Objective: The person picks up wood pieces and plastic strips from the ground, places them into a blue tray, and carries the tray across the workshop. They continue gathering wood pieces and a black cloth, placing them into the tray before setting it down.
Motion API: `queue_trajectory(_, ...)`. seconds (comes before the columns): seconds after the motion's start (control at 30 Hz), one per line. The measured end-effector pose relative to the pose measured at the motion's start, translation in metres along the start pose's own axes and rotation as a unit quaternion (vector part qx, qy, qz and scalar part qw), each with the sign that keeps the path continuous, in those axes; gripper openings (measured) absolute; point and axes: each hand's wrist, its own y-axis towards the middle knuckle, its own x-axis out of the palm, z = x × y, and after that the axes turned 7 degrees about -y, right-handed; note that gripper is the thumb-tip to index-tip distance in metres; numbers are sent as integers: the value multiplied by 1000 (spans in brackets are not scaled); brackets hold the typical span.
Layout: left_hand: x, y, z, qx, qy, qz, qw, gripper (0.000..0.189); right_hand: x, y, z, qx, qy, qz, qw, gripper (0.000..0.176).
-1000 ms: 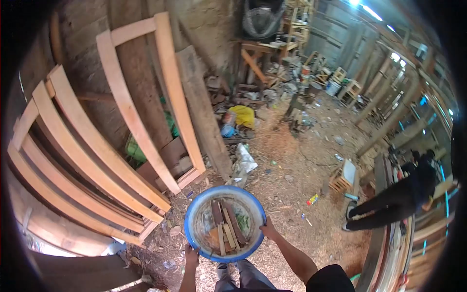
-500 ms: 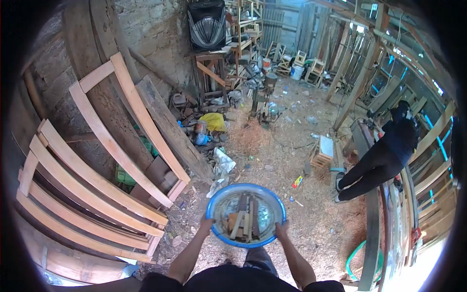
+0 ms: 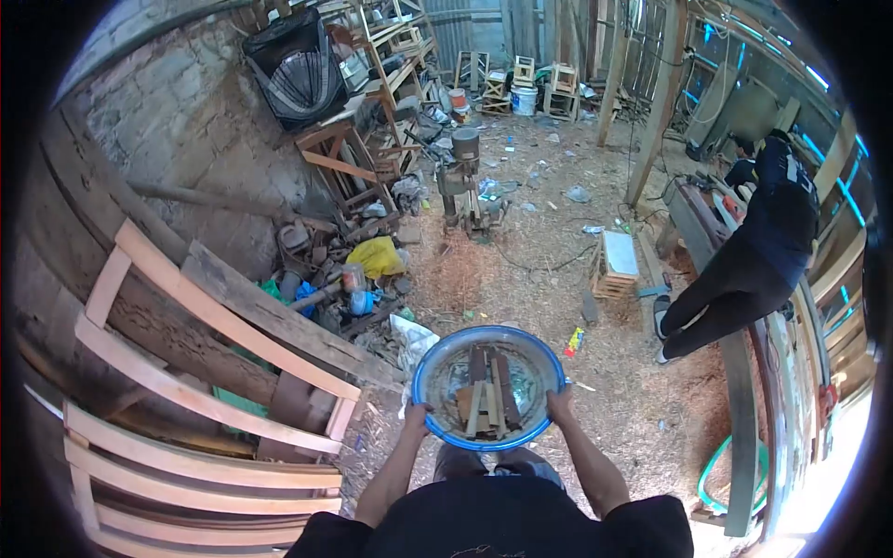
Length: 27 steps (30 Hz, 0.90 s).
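Note:
A round basin (image 3: 433, 423) with a blue rim is held level in front of my body. My left hand (image 3: 418, 418) grips its rim on the left side, and my right hand (image 3: 560, 406) grips the rim on the right. Inside the basin lie several wood offcuts (image 3: 490, 409), some pale and some dark brown, bunched near the middle. The thumbs show at the rim; the other fingers are mostly hidden beneath it.
Wooden frames (image 3: 205, 465) lean along the left wall. A yellow bag (image 3: 377, 257) lies among clutter. Ahead stands a machine on a post (image 3: 465, 177). A small wooden stool (image 3: 616, 265) is right of centre. A person (image 3: 744, 260) bends over a workbench (image 3: 735, 307) at right.
My view has turned and moved forward, so the machine and stool look nearer. The basin stays in both hands and appears slightly higher and further right.

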Motion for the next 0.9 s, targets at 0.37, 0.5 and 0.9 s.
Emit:
queue_trajectory(0.37, 94, 129, 86, -15, -64, -59, 996, 45, 46, 128, -97, -48, 39, 12, 998, 52)
queue_trajectory(0.5, 127, 189, 125, -57, -8, -73, 996, 55, 66, 168, -126, -25, 92, 37, 995, 53)
queue_trajectory(0.9, 274, 303, 146, -31, 101, -172, 979, 80, 27, 281, -190, 145, 90, 12, 985, 64)
